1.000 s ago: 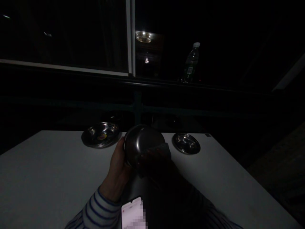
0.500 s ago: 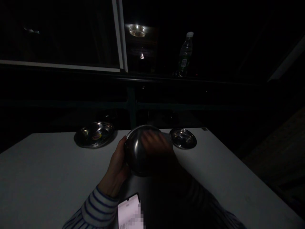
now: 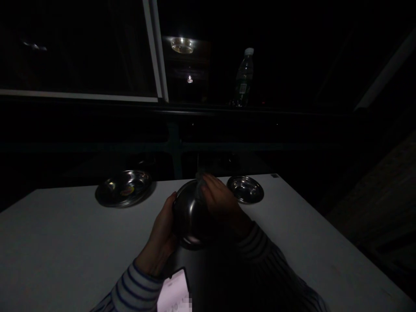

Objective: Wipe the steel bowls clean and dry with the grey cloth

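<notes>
L hand (image 3: 161, 232) part-closed round the L side of a metal bowl (image 3: 186, 216), thumb up by the rim, other fingers mostly hidden. R hand (image 3: 221, 199) has fingers bent over a greyish cloth (image 3: 200, 184), pressed at the bowl's upper rim; grip tightness can't be told.

Change: 1 s ago R hand sat low on the bowl's side, 0.5 s ago a blur across its middle; now up at the far rim. So prob. wiping the outside, w/ the rim getting its turn. Bowl's held above the surface (image 3: 81, 242), approx. mid-width, tilted, base toward the near edge.

Further out: lit phone (image 3: 173, 292) at the near edge; metal plate (image 3: 112, 193), poss. stacked, nr far L corner; small dish (image 3: 245, 190) by the far edge, twd the R corner. Bottle (image 3: 244, 80) stands beyond the far edge.
</notes>
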A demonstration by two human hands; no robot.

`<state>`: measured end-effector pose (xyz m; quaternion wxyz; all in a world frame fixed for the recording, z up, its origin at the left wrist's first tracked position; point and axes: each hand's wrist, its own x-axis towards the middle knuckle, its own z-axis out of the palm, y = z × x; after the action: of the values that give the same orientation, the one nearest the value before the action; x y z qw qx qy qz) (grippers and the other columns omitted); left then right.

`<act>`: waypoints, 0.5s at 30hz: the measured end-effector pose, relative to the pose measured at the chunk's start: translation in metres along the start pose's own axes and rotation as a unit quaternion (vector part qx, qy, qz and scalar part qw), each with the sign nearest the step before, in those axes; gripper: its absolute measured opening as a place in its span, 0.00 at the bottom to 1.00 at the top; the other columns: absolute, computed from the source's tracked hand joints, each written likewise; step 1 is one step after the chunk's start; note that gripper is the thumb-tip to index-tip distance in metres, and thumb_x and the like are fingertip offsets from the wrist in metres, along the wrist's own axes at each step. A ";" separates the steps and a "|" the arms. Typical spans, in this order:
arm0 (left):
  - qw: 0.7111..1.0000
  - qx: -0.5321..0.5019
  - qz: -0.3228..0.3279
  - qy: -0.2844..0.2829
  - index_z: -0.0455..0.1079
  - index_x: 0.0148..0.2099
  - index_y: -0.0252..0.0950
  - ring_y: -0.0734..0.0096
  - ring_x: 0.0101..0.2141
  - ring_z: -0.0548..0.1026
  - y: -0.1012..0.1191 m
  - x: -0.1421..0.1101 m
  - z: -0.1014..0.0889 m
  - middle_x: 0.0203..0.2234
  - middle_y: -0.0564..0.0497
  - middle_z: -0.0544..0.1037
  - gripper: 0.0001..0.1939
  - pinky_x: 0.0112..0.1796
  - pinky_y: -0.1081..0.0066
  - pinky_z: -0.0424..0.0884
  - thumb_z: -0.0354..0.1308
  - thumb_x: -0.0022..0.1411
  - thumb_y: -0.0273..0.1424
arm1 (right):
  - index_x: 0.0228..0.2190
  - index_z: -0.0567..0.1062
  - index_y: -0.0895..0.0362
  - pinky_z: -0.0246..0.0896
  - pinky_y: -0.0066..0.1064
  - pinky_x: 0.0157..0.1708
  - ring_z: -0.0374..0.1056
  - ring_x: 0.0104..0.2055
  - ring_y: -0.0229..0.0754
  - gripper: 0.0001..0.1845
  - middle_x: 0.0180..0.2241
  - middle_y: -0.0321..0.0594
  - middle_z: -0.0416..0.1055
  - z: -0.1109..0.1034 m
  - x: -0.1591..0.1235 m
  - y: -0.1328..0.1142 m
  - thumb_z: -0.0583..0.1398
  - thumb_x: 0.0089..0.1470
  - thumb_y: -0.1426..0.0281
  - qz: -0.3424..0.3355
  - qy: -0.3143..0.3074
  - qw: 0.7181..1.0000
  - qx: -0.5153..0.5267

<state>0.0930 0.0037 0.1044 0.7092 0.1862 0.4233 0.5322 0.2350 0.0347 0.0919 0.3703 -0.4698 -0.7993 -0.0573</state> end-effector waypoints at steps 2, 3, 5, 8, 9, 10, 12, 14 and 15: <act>1.000 -0.014 0.007 0.006 0.69 0.31 0.33 0.73 0.15 0.71 0.001 -0.001 0.001 0.16 0.53 0.75 0.10 0.20 0.74 0.68 0.50 0.59 0.30 | 0.50 0.65 0.64 0.51 0.42 0.55 0.56 0.56 0.46 0.22 0.52 0.47 0.64 0.006 -0.005 -0.014 0.44 0.59 0.67 -0.044 0.023 0.999 0.009; 1.000 -0.025 0.007 0.005 0.69 0.30 0.33 0.74 0.15 0.70 0.002 -0.002 0.000 0.16 0.54 0.74 0.10 0.19 0.75 0.67 0.50 0.59 0.30 | 0.49 0.65 0.63 0.49 0.43 0.56 0.54 0.56 0.46 0.22 0.52 0.46 0.64 0.010 -0.013 -0.023 0.46 0.58 0.66 -0.073 0.037 0.997 0.006; 0.999 -0.040 -0.002 -0.005 0.68 0.28 0.33 0.74 0.15 0.70 0.006 -0.003 -0.001 0.15 0.53 0.73 0.11 0.18 0.75 0.66 0.48 0.60 0.30 | 0.50 0.65 0.62 0.43 0.45 0.58 0.49 0.59 0.47 0.22 0.53 0.45 0.62 0.021 -0.035 -0.038 0.49 0.56 0.67 -0.133 0.056 0.989 -0.010; 0.999 -0.036 -0.017 -0.014 0.69 0.28 0.33 0.72 0.16 0.71 0.008 -0.006 -0.002 0.16 0.51 0.75 0.13 0.19 0.74 0.67 0.47 0.61 0.31 | 0.52 0.62 0.61 0.38 0.42 0.60 0.45 0.61 0.44 0.22 0.54 0.42 0.62 0.028 -0.060 -0.037 0.50 0.56 0.71 -0.242 0.061 0.966 -0.067; 0.999 -0.035 -0.014 -0.013 0.69 0.29 0.33 0.72 0.16 0.72 0.007 -0.007 -0.002 0.17 0.51 0.75 0.13 0.19 0.74 0.68 0.47 0.61 0.32 | 0.53 0.62 0.60 0.38 0.43 0.60 0.44 0.61 0.45 0.22 0.55 0.42 0.61 0.027 -0.062 -0.032 0.51 0.56 0.70 -0.269 0.047 0.958 -0.083; 0.999 -0.036 -0.007 -0.008 0.69 0.29 0.33 0.72 0.17 0.72 0.004 -0.008 0.000 0.17 0.51 0.75 0.13 0.19 0.74 0.68 0.47 0.61 0.32 | 0.53 0.62 0.59 0.39 0.44 0.60 0.44 0.62 0.46 0.23 0.55 0.42 0.60 0.024 -0.060 -0.026 0.51 0.56 0.68 -0.275 0.041 0.956 -0.088; 0.999 -0.040 0.000 -0.003 0.69 0.30 0.33 0.73 0.17 0.72 -0.002 -0.010 0.005 0.17 0.52 0.75 0.13 0.20 0.75 0.68 0.47 0.61 0.31 | 0.52 0.63 0.59 0.43 0.46 0.58 0.46 0.61 0.49 0.23 0.55 0.44 0.59 0.015 -0.046 -0.016 0.51 0.56 0.64 -0.217 0.038 0.973 -0.070; 0.999 -0.050 -0.010 0.002 0.69 0.31 0.32 0.73 0.18 0.73 -0.007 -0.012 0.010 0.18 0.51 0.76 0.11 0.22 0.74 0.70 0.48 0.61 0.30 | 0.50 0.64 0.62 0.48 0.44 0.56 0.52 0.58 0.48 0.22 0.54 0.48 0.61 0.004 -0.026 -0.014 0.49 0.57 0.65 -0.088 0.014 0.995 -0.041; 0.998 -0.059 -0.015 0.004 0.69 0.31 0.32 0.73 0.19 0.73 -0.008 -0.013 0.012 0.19 0.51 0.76 0.11 0.23 0.74 0.70 0.48 0.61 0.30 | 0.48 0.66 0.61 0.51 0.42 0.54 0.56 0.55 0.46 0.19 0.51 0.47 0.64 0.001 -0.018 -0.017 0.47 0.58 0.68 -0.053 0.000 0.998 -0.028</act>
<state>0.1063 -0.0086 0.1108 0.7248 0.1353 0.3968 0.5468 0.2260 0.0130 0.0842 0.3532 -0.4367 -0.8215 -0.0990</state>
